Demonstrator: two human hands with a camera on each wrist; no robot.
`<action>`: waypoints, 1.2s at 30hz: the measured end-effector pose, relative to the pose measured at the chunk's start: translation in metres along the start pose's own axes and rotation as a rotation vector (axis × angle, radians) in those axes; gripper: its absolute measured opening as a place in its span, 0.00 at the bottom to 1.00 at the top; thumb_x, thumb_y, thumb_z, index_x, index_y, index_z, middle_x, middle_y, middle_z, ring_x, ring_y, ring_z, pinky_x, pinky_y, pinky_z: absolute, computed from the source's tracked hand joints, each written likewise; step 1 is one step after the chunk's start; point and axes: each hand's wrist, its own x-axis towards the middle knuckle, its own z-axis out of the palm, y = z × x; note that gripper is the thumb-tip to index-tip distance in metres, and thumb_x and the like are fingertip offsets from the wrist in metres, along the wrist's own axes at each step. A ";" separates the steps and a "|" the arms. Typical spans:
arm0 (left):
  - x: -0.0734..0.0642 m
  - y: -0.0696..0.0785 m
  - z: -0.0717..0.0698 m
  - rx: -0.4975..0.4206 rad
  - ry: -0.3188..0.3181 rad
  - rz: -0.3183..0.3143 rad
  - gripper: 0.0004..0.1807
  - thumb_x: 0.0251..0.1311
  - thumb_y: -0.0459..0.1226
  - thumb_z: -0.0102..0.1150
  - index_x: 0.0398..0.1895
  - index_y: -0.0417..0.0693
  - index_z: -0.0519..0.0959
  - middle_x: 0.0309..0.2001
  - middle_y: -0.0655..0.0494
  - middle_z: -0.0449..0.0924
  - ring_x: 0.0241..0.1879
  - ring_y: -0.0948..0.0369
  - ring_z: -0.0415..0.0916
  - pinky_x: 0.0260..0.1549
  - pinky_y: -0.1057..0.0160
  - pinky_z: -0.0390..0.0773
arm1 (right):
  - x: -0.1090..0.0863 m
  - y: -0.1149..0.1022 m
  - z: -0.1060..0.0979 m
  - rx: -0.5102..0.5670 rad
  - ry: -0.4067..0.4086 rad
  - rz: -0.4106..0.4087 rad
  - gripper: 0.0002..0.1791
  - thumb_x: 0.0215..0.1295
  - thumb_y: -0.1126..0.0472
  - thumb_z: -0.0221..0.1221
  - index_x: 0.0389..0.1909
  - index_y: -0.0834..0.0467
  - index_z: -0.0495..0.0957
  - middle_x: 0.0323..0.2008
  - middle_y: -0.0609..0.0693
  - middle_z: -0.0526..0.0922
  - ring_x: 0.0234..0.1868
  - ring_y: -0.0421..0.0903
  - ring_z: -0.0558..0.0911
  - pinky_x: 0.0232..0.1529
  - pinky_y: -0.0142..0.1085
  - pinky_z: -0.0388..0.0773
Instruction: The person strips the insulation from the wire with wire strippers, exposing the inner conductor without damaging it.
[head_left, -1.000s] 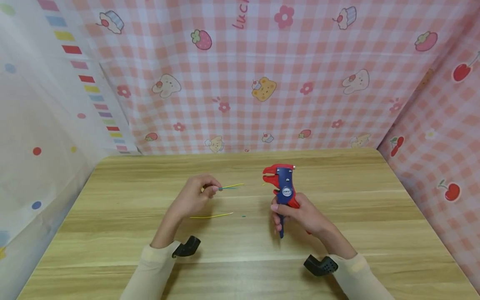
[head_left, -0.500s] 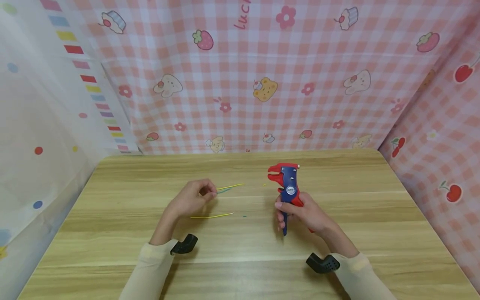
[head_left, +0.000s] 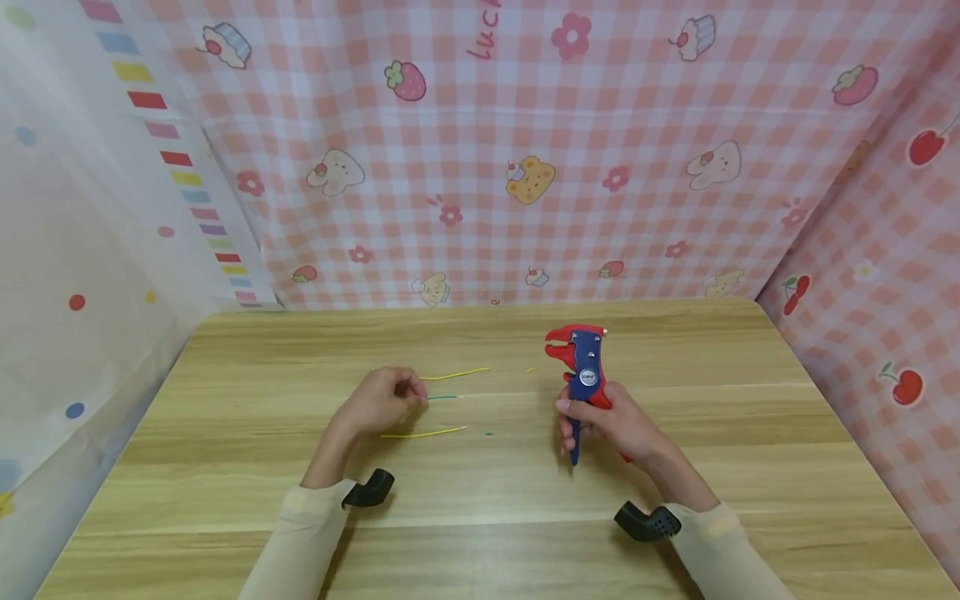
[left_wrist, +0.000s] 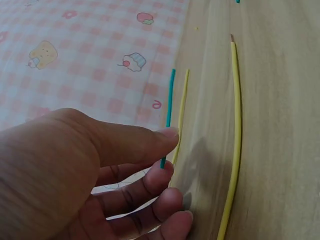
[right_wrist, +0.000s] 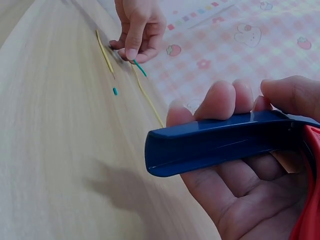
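Observation:
Between thumb and forefinger, my left hand (head_left: 382, 398) pinches a short green wire (left_wrist: 170, 95), held just above the table. Right behind it lies a yellow wire (head_left: 459, 374), partly hidden by the fingers. A second yellow wire (left_wrist: 236, 105) with a bare copper tip lies on the nearer side of the left hand. My right hand (head_left: 617, 423) grips the handles of a red and blue wire stripper (head_left: 587, 360). The stripper's red jaws point left, apart from every wire, with nothing seen between them.
A snippet of green insulation (head_left: 489, 433) and a yellow snippet (head_left: 529, 370) lie on the wooden table (head_left: 480, 500) between the hands. A pink checked cloth (head_left: 480, 233) hangs along the back edge, with more cloth at both sides.
My left hand has drawn back slightly toward me and left, bringing the green wire away from beside the far yellow wire. The right hand and stripper have shifted a little right.

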 end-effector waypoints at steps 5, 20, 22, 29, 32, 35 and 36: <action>0.000 -0.002 0.001 0.006 -0.018 -0.018 0.07 0.62 0.27 0.58 0.31 0.46 0.83 0.30 0.54 0.79 0.32 0.61 0.72 0.35 0.64 0.72 | 0.001 0.005 -0.005 -0.006 0.037 0.023 0.23 0.77 0.53 0.57 0.53 0.71 0.68 0.31 0.50 0.83 0.32 0.46 0.85 0.44 0.42 0.86; -0.002 -0.001 0.003 0.033 -0.046 -0.036 0.07 0.57 0.25 0.59 0.28 0.44 0.83 0.25 0.56 0.77 0.27 0.62 0.69 0.29 0.66 0.69 | 0.003 0.021 -0.023 0.057 0.070 0.022 0.27 0.78 0.54 0.56 0.57 0.75 0.61 0.30 0.48 0.84 0.31 0.46 0.85 0.43 0.43 0.87; -0.002 0.000 0.003 0.038 -0.050 -0.040 0.06 0.57 0.26 0.60 0.28 0.45 0.83 0.25 0.56 0.76 0.27 0.62 0.70 0.29 0.66 0.69 | 0.003 0.023 -0.025 0.079 0.067 0.022 0.27 0.78 0.54 0.56 0.57 0.74 0.60 0.30 0.48 0.84 0.31 0.46 0.85 0.44 0.44 0.87; -0.001 0.001 0.002 0.055 -0.047 -0.025 0.04 0.59 0.30 0.64 0.28 0.45 0.83 0.25 0.56 0.77 0.27 0.62 0.71 0.30 0.65 0.70 | 0.002 0.024 -0.028 0.084 0.107 0.058 0.26 0.78 0.54 0.55 0.59 0.72 0.61 0.31 0.49 0.84 0.33 0.48 0.86 0.45 0.44 0.87; 0.000 0.000 0.003 0.068 -0.026 -0.034 0.04 0.63 0.33 0.64 0.29 0.47 0.83 0.27 0.56 0.79 0.29 0.61 0.71 0.32 0.65 0.71 | 0.003 0.024 -0.029 0.065 0.130 0.076 0.27 0.78 0.54 0.56 0.60 0.72 0.60 0.31 0.49 0.84 0.34 0.49 0.87 0.46 0.45 0.87; 0.001 0.000 0.004 0.076 -0.006 -0.037 0.06 0.66 0.36 0.64 0.31 0.47 0.83 0.29 0.56 0.79 0.31 0.61 0.72 0.34 0.64 0.71 | 0.004 0.025 -0.029 0.052 0.144 0.087 0.27 0.77 0.54 0.57 0.59 0.72 0.61 0.31 0.49 0.84 0.35 0.50 0.87 0.46 0.45 0.87; 0.001 0.000 0.004 0.072 0.003 -0.040 0.06 0.67 0.36 0.64 0.31 0.48 0.82 0.29 0.56 0.79 0.32 0.60 0.72 0.35 0.64 0.71 | 0.004 0.026 -0.029 0.050 0.146 0.088 0.27 0.77 0.54 0.57 0.58 0.73 0.62 0.31 0.49 0.84 0.35 0.50 0.87 0.45 0.45 0.87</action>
